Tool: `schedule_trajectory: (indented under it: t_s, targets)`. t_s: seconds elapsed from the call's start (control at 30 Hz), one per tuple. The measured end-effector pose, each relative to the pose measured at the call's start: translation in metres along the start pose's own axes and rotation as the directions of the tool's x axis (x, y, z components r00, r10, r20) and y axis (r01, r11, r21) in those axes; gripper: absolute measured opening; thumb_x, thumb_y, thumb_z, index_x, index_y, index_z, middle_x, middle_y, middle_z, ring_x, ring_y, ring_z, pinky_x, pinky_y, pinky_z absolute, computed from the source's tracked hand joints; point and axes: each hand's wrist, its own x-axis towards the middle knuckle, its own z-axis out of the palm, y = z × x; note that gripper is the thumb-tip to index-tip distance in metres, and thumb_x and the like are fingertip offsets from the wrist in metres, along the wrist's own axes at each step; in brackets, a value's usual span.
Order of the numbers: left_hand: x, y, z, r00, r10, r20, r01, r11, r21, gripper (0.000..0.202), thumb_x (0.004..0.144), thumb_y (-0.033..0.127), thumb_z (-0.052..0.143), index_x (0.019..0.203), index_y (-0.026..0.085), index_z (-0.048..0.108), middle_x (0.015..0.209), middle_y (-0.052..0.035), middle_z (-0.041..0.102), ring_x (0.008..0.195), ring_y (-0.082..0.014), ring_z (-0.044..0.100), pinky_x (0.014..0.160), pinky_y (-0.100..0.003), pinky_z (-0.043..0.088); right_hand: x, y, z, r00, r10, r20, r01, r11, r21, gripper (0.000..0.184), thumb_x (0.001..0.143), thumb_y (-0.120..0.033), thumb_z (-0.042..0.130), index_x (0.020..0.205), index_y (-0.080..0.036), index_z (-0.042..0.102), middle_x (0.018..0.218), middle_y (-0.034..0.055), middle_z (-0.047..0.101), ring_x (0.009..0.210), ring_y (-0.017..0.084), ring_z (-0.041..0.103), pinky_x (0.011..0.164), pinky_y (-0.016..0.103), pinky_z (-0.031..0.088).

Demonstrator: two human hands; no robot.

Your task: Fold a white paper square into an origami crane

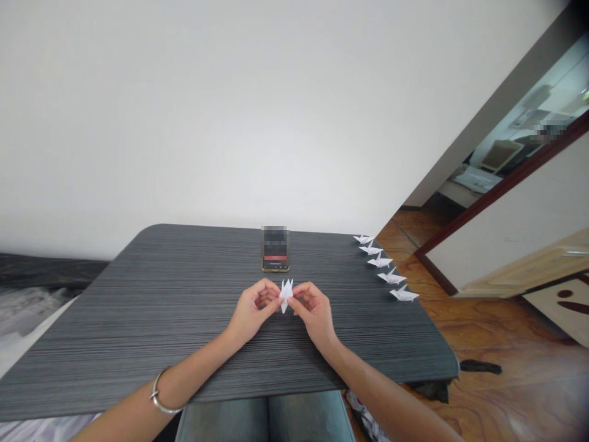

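Between my two hands, just above the middle of the dark table, is a small folded white paper crane (286,294) with pointed tips up and one point down. My left hand (256,307) pinches its left edge between thumb and fingers. On the opposite edge, my right hand (316,312) holds it in a like pinch. The fingertips behind the paper are partly hidden. Several finished white paper cranes stand in a slanting row along the table's right edge, the nearest crane (405,295) at the front of that row.
A phone (275,250) with a partly blurred screen lies beyond my hands, near the white wall (276,123). The dark wood-grained table (175,294) ends at a rounded right edge. Right of it are a wooden floor (483,331) and a doorway. A dark strap sticks out below the front right corner.
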Motion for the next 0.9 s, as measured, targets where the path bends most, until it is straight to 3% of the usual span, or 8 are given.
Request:
schedule_trajectory:
  t_s: [0.53, 0.9]
  targets:
    - [0.0011, -0.0006, -0.0006, 0.998, -0.061, -0.031, 0.062, 0.998, 0.009, 0.017, 0.065, 0.026, 0.066, 0.071, 0.011, 0.062, 0.061, -0.0014, 0.063, 0.055, -0.0100, 0.056, 0.057, -0.022, 0.047, 0.0023, 0.0005, -0.0030, 0.999, -0.021, 0.047, 0.020, 0.999, 0.027, 0.005, 0.066, -0.020, 0.064, 0.071, -0.019, 0.062, 0.073, 0.0005, 0.055, 0.063, 0.012, 0.053, 0.046, 0.019, 0.044]
    - [0.0013, 0.0039, -0.0007, 1.000, -0.030, 0.003, 0.030, 0.999, -0.022, 0.012, 0.064, 0.024, 0.065, 0.067, 0.013, 0.066, 0.063, -0.0031, 0.066, 0.059, -0.0135, 0.059, 0.059, -0.025, 0.048, 0.0013, 0.0000, -0.0022, 0.998, -0.053, 0.039, 0.049, 0.994, 0.099, 0.004, 0.066, -0.018, 0.062, 0.065, -0.021, 0.064, 0.073, 0.0003, 0.054, 0.061, 0.012, 0.052, 0.051, 0.023, 0.048]
